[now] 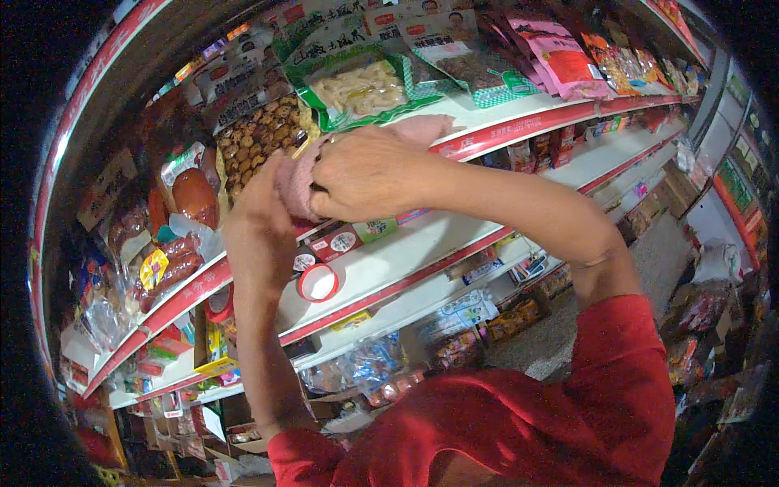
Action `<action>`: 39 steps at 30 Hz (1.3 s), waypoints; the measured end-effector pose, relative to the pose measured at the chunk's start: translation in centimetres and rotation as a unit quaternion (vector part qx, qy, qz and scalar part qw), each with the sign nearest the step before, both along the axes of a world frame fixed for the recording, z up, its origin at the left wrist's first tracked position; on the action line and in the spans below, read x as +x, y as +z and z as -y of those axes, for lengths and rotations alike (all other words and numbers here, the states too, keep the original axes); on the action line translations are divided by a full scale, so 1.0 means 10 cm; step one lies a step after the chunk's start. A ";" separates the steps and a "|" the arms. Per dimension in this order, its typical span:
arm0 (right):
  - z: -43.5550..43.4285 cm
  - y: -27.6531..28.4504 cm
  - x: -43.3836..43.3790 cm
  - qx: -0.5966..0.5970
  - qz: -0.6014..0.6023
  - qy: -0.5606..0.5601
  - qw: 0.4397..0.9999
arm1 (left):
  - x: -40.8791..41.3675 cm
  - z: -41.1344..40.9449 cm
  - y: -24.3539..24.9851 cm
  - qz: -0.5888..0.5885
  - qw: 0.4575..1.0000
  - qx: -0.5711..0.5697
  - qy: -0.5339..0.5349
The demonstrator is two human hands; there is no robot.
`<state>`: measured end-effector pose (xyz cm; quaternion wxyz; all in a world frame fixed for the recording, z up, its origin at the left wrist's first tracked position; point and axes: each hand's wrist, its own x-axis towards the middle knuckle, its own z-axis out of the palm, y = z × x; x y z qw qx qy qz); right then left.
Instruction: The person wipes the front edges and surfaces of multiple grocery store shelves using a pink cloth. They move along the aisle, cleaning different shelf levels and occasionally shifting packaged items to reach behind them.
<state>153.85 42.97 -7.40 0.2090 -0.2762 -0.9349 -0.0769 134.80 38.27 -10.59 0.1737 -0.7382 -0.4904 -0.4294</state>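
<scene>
A pink cloth point(299, 182) is bunched between my hands at the front edge of the top shelf. My right hand point(368, 173) grips it with curled fingers, and a loose part stretches behind that hand along the shelf. My left hand point(261, 210) is against the cloth's left side, its fingertips partly hidden, so its grip is unclear. Just behind it stands a clear-fronted bag of round brown snacks point(261, 137). A green-edged bag of pale food pieces point(359, 91) leans beside that, beyond my right hand.
Packaged reddish-brown food point(195, 198) and wrapped sausages point(176, 265) lie left of my left hand. Pink pouches point(563, 58) stand farther right. On the shelf below are a red-rimmed round container point(318, 283) and small boxes point(338, 240). A red-and-white strip point(517, 131) edges the top shelf.
</scene>
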 end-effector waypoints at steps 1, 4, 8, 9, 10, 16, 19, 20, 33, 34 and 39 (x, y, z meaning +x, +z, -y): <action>0.01 0.02 -0.03 -0.014 0.012 0.001 1.000 | -0.04 -0.01 0.00 -0.008 1.000 -0.001 0.010; -0.20 -0.02 0.17 -0.031 0.000 0.008 0.999 | -0.24 -0.04 -0.11 -0.009 0.999 -0.007 0.034; -0.40 0.14 0.71 -0.057 0.069 -0.129 0.988 | -0.25 0.01 -0.21 0.051 0.998 -0.032 0.013; -0.45 0.17 0.86 -0.036 0.081 -0.125 0.988 | -0.26 0.03 -0.21 0.042 0.999 -0.013 0.004; -0.47 0.20 0.96 -0.040 0.092 -0.164 0.981 | -0.29 0.02 -0.22 0.033 0.999 0.004 -0.002; -0.45 0.22 0.79 -0.030 0.104 -0.203 0.973 | -0.31 0.06 -0.15 0.065 0.994 -0.080 -0.034; -0.32 0.22 0.31 -0.060 0.064 -0.128 0.988 | -0.36 0.01 -0.20 0.039 0.998 -0.041 -0.038; -0.30 0.17 0.18 -0.083 0.011 -0.040 0.996 | -0.37 0.01 -0.18 0.035 0.998 -0.043 -0.036; -0.24 0.04 1.02 -0.048 0.045 -0.049 0.997 | -0.40 -0.05 -0.28 0.047 0.997 -0.022 -0.047; -0.44 -0.12 1.28 0.045 -0.007 0.040 0.998 | -0.34 -0.03 -0.23 0.023 0.999 -0.005 -0.034; -0.18 -0.23 1.19 0.115 -0.190 -0.038 0.974 | -0.36 -0.05 -0.28 0.018 0.998 0.036 -0.046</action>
